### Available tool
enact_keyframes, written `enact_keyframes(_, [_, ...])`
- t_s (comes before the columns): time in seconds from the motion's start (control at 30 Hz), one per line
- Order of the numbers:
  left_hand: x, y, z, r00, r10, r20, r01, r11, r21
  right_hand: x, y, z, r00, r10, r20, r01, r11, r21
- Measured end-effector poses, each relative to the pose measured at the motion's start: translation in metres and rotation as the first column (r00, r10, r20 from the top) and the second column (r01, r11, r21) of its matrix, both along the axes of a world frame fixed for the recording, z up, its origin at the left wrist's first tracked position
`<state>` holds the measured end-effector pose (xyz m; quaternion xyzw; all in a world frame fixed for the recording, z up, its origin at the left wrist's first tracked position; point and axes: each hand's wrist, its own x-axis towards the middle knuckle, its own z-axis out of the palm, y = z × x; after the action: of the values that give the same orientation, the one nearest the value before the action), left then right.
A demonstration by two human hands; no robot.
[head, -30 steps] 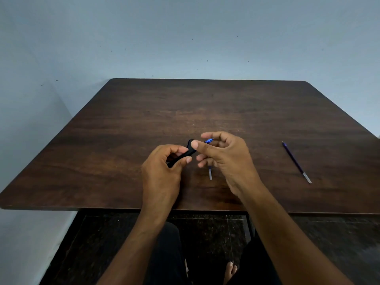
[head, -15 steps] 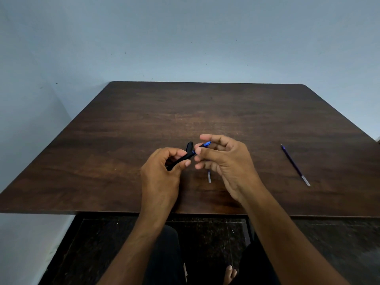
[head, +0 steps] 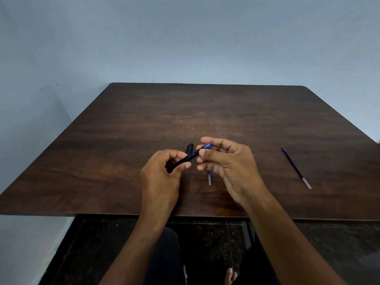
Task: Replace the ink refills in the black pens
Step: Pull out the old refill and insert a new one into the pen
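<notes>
My left hand (head: 162, 173) grips a black pen barrel (head: 188, 159) that slants up to the right above the dark wooden table (head: 102, 157). The pen's blue tip section (head: 207, 146) sticks out of the barrel's end, and my right hand (head: 228, 161) pinches it between thumb and fingers. A second black piece, perhaps a cap (head: 189, 148), shows just behind the left fingers. A thin refill (head: 209, 178) lies on the table under my right hand, mostly hidden. Another purple refill (head: 296, 167) lies far to the right.
The table stands against a pale blue wall. Its near edge runs just under my wrists, with a dark floor, my legs and a bare foot (head: 230, 275) below.
My hands have lifted and drawn slightly apart, so more of the pen barrel and its blue tip shows between them. The refills on the table lie as before.
</notes>
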<state>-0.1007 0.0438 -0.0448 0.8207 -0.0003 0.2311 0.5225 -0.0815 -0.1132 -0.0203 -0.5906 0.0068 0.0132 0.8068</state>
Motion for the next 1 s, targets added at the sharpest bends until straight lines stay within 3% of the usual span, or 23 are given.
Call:
enact_keyframes(0.3, [0.0006, 0.0011, -0.0011, 1.0, 0.01, 0.013, -0.01, 1.0, 0.01, 0.0012, 0.0077, -0.0031, 0.998, -0.061, 0.016, 0.062, 0.995, -0.075])
enact_keyframes(0.43, [0.0, 0.0005, -0.0012, 1.0, 0.006, 0.011, -0.006, 1.0, -0.003, -0.0003, 0.0026, -0.0018, 1.0, -0.016, -0.003, 0.016, 1.0, 0.021])
enact_keyframes(0.7, [-0.0004, -0.0004, -0.0004, 1.0, 0.007, 0.015, -0.007, 1.0, 0.005, 0.0001, 0.0052, -0.0038, 0.998, -0.067, -0.003, 0.066, 0.996, -0.066])
enact_keyframes(0.83, [-0.0004, -0.0006, 0.0, 1.0, 0.008, 0.018, -0.008, 1.0, 0.002, -0.0007, 0.0016, -0.0018, 0.999, -0.037, -0.005, 0.037, 0.999, 0.006])
enact_keyframes(1.0, [-0.0006, -0.0001, -0.0001, 1.0, 0.012, 0.029, -0.013, 1.0, 0.015, 0.0006, 0.003, -0.001, 0.997, -0.072, 0.003, 0.073, 0.996, -0.053])
